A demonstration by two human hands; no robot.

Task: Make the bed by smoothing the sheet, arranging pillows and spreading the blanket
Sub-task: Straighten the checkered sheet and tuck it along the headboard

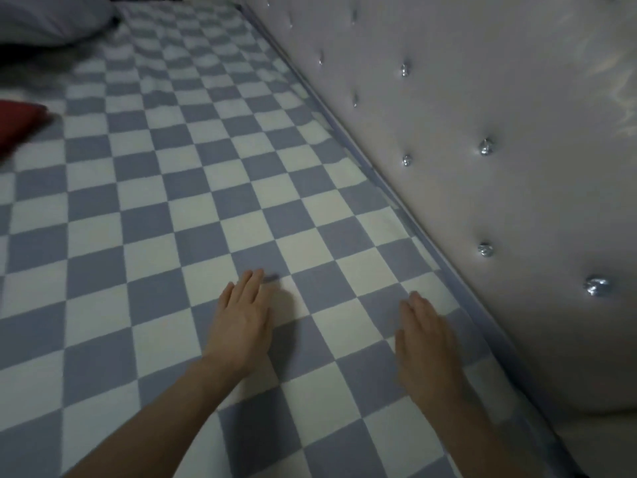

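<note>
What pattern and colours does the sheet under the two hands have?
The sheet is a checkerboard of blue-grey and white squares, seen in the head view.

Red object (pixel 19 124) and grey pillow (pixel 48 19) cut off at left edge; far bed corner blurred, both forearms leave bottom edge.

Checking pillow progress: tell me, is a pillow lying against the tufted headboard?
No. The grey pillow lies at the far left, away from the headboard.
</note>
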